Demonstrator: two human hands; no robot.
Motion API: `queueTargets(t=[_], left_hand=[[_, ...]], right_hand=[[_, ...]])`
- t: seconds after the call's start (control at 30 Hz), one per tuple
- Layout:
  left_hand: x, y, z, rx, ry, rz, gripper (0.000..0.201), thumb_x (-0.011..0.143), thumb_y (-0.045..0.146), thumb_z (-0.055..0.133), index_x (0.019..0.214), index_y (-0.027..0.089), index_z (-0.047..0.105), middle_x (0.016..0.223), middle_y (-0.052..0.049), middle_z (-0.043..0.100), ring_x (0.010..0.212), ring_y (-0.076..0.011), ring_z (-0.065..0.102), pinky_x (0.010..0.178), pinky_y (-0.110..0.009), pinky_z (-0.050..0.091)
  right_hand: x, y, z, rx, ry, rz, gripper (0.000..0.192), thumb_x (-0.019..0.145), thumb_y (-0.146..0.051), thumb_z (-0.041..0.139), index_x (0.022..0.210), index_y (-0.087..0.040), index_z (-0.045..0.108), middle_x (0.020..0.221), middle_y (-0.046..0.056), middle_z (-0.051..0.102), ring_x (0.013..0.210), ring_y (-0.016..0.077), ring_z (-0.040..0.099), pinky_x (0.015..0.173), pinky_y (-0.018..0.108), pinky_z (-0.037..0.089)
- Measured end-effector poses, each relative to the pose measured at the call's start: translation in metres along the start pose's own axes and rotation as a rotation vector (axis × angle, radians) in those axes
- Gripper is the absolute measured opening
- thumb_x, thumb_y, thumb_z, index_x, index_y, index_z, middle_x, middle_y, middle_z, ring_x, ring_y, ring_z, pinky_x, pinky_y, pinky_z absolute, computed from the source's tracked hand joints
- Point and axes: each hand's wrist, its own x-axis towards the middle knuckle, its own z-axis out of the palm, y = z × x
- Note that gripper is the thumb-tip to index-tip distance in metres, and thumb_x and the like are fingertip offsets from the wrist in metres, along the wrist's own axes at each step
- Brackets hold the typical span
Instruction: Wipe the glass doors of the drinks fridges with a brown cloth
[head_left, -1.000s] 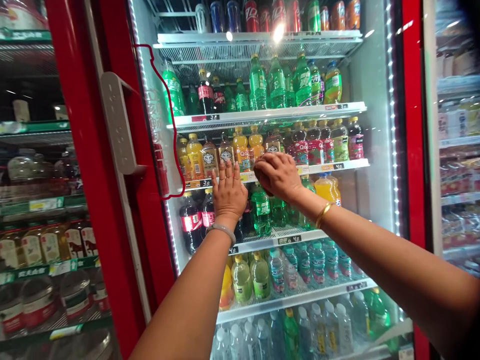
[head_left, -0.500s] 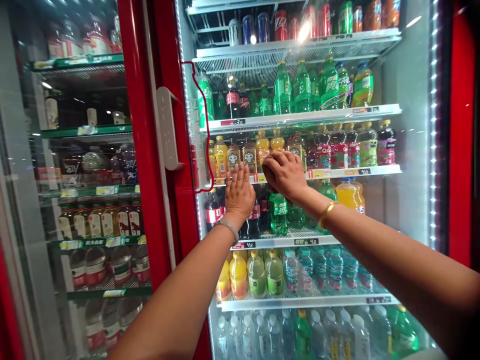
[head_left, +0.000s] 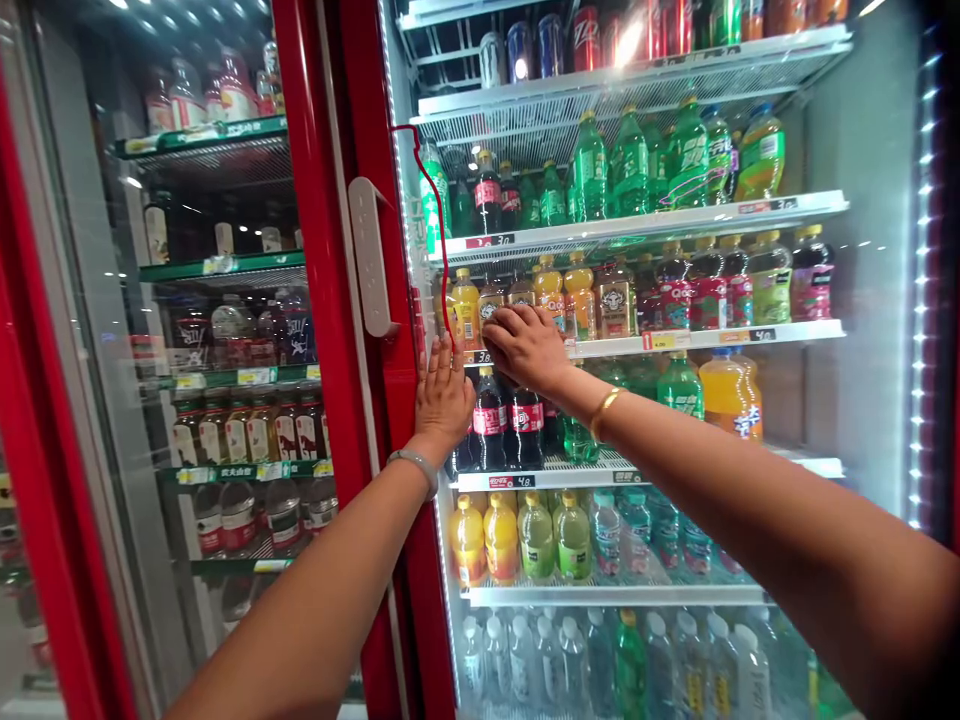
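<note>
My left hand [head_left: 444,400] lies flat with fingers stretched upward against the glass door [head_left: 847,420] of a drinks cooler, close to the door's red frame [head_left: 412,440]. Just right of it, my right hand [head_left: 527,345] is closed, its fingers curled over against the glass. Something dark shows below those fingers, too shadowed to name. Behind the hands, cola bottles [head_left: 489,425] and orange drink bottles [head_left: 550,290] stand on the shelves. A thin red line [head_left: 444,230] runs down the glass above my left hand.
A white vertical handle [head_left: 371,255] sits on the red frame to the left. Beyond it stands a second cooler with bottles [head_left: 240,440] on green-edged shelves. Cans [head_left: 585,40] line the top right shelf, and clear bottles [head_left: 521,655] fill the lowest one.
Both hands have slid left across the glass, the left one now near the red frame. The view has turned, so the coolers appear further right.
</note>
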Motion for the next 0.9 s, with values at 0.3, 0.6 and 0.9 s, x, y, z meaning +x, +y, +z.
queueTargets(t=[0.3, 0.6, 0.9], left_hand=[[-0.012, -0.027, -0.008, 0.007, 0.025, -0.077, 0.07, 0.099, 0.022, 0.041, 0.167, 0.011, 0.025, 0.176, -0.015, 0.019, 0.165, -0.0253, 0.01, 0.136, -0.051, 0.011], [-0.004, -0.054, -0.024, 0.045, 0.033, -0.08, 0.073, 0.099, 0.023, 0.039, 0.166, 0.005, 0.02, 0.176, -0.019, 0.015, 0.166, -0.0263, 0.006, 0.136, -0.051, 0.008], [-0.043, -0.057, -0.018, 0.028, -0.031, -0.039, 0.071, 0.097, 0.022, 0.041, 0.165, 0.005, 0.027, 0.174, -0.019, 0.023, 0.165, -0.0259, 0.011, 0.136, -0.052, 0.012]], right_hand=[[-0.026, -0.033, 0.014, 0.072, -0.063, -0.346, 0.031, 0.106, -0.039, 0.05, 0.133, -0.031, 0.062, 0.142, 0.001, 0.066, 0.135, 0.0255, 0.05, 0.109, 0.045, 0.038], [0.046, -0.075, 0.04, 0.197, 0.045, 0.078, 0.045, 0.11, -0.041, 0.037, 0.144, -0.017, 0.055, 0.146, 0.01, 0.064, 0.133, 0.0247, 0.054, 0.115, 0.043, 0.04], [-0.012, -0.028, 0.017, 0.177, -0.057, -0.446, 0.034, 0.106, -0.036, 0.051, 0.137, -0.027, 0.061, 0.145, 0.005, 0.065, 0.138, 0.0237, 0.054, 0.114, 0.045, 0.043]])
